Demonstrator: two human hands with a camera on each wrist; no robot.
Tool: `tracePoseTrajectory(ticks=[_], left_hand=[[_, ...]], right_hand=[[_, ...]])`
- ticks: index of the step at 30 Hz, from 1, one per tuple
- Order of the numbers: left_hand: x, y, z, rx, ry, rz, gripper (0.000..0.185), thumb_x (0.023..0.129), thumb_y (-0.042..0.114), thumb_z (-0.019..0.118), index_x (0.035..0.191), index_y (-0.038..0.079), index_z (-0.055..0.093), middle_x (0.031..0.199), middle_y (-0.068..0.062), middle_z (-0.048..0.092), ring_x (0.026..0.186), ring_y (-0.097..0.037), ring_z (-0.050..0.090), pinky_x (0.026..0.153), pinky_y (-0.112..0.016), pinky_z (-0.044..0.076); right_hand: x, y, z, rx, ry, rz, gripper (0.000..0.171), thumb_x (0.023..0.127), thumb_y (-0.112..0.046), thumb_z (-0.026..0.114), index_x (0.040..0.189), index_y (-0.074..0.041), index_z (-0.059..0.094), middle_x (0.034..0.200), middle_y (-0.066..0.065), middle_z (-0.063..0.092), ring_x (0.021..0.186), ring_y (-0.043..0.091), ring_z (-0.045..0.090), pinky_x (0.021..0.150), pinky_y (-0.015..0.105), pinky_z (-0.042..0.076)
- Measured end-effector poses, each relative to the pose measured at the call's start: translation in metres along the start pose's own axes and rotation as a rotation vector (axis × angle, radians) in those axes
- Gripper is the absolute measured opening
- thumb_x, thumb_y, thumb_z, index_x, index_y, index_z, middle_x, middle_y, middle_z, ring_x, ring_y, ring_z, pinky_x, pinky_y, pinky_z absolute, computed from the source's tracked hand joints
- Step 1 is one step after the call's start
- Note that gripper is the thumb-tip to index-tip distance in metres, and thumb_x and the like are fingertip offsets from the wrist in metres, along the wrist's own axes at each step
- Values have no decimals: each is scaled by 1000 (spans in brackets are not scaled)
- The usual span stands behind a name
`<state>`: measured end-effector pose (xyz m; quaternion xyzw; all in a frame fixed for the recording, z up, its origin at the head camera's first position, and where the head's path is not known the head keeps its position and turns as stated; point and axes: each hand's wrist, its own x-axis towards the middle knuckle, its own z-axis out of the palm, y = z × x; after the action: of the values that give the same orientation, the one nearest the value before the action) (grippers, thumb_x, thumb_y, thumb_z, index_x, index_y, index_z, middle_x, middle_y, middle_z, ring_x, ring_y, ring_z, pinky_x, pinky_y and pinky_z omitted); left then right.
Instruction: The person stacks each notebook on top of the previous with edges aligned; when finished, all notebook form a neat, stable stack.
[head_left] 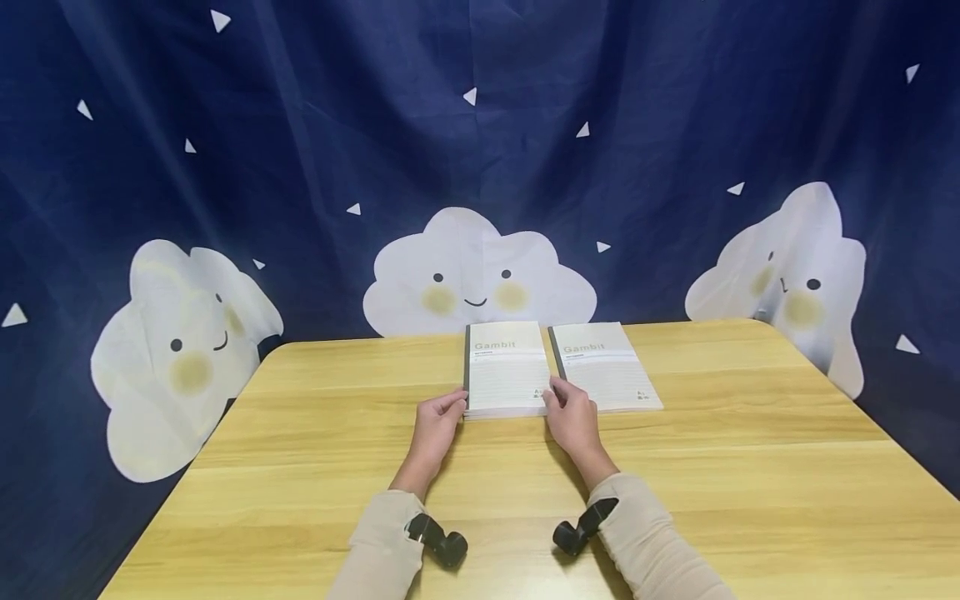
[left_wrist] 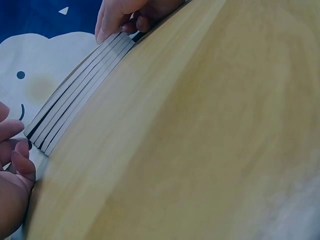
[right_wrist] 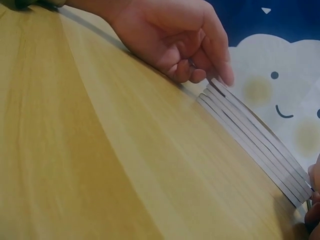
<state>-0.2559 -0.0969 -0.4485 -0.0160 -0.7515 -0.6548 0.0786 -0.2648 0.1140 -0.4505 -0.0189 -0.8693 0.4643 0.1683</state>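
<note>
A stack of several white notebooks (head_left: 506,373) with dark spines and "Gambit" on the top cover lies toward the table's far side. My left hand (head_left: 438,423) grips its near left corner, thumb and fingers at the spine side. At the near right corner my right hand (head_left: 574,421) holds the stack's edge between thumb and fingers. The layered page edges (left_wrist: 82,92) show in the left wrist view, slightly uneven, and again as a pile (right_wrist: 255,142) in the right wrist view. To the right lies another matching notebook (head_left: 609,367), just beyond my right fingers.
The wooden table (head_left: 300,517) has rounded far corners. Behind it hangs a dark blue curtain (head_left: 420,108) with white triangles and smiling clouds. Beige sleeves cover both forearms, each with a black wrist camera (head_left: 450,548) strapped on.
</note>
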Motion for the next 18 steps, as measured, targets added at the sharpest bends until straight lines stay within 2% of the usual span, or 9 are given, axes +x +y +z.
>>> tracePoseTrajectory(ticks=[18], left_hand=[[1,-2,-1,-2,10,-17,28,92,6,53,116,-6,63,129,-20,56,128,-34,45,109,-45,33]], right_hand=[[0,0,-2,36,16,0,34,91,-14,58,122,1,61,118,19,64,115,33,57,97,45,46]])
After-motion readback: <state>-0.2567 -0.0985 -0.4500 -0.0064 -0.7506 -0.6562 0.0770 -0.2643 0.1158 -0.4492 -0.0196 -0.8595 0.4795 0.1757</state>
